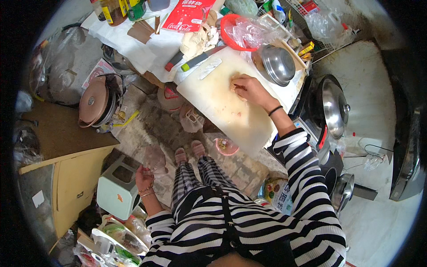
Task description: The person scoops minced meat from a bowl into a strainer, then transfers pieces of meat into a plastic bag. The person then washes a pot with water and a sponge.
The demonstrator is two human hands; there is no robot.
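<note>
On the white plastic cutting board (213,91), my right hand (250,89) pinches a small tan, crumpled piece (236,79). My fingers cover most of it, so I cannot tell what it is. Small reddish bits and wet-looking stains mark the board nearer to me. A knife with a black and green handle (195,62) lies at the board's far left edge, beside a red and black handle (174,61). Low on the left, my left hand (144,178) holds a thin, see-through plastic bag (155,159) above the floor.
A steel bowl (279,65) and a red plastic basket (230,31) stand behind the board. To the right is a wok with a steel lid (334,108). A pale green bin (116,190) stands beside my left hand. A pink bin (227,147) sits below the board's near edge.
</note>
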